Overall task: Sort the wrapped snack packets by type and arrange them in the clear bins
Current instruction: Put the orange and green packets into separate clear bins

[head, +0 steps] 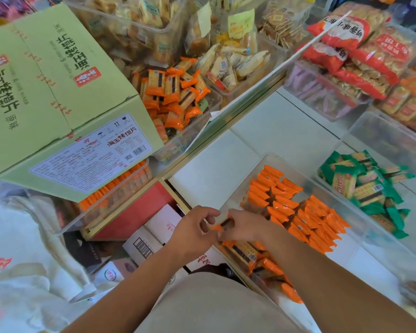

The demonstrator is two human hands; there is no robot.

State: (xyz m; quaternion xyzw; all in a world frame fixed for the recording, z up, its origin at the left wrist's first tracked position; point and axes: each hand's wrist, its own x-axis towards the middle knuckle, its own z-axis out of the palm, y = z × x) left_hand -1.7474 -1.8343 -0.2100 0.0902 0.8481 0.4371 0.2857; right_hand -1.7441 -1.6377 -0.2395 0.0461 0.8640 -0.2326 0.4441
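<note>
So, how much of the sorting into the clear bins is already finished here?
Done: rows of orange packets stand on edge in the near clear bin, and the green packets are kept apart in the neighbouring bin. In hand: the left hand and right hand together hold one orange packet. Left: loose orange packets lie flat at the bin's near end.

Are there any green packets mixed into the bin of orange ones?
No, the bin by the hands holds only orange packets; the green packets sit in a separate bin.
</note>
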